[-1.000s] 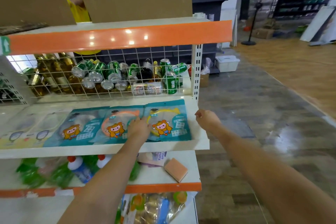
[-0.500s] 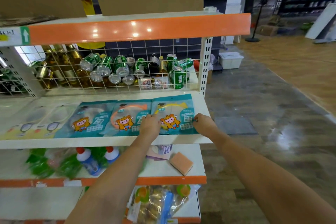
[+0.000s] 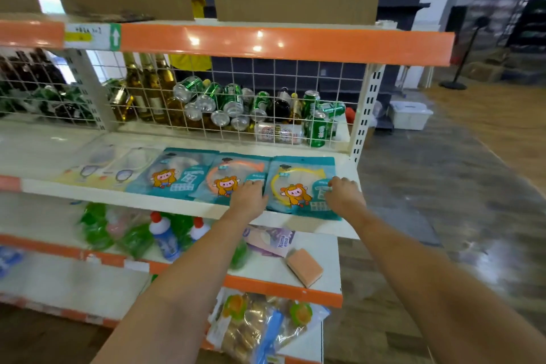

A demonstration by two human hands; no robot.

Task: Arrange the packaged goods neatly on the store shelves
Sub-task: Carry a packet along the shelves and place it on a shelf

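Our right hand [image 3: 344, 196] just reached the yellow-ring packet [image 3: 298, 186]; left hand [image 3: 248, 198] presses alongside, fingers seemingly flat; squaring it.

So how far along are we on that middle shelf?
Done: two teal packets, white-ring and orange-ring, lie flat in a row. In hand: the left hand and right hand rest on the yellow-ring packet, squaring it up at the shelf's right end. Left: the lower shelf's green bags, bottles and sponge look untidy.
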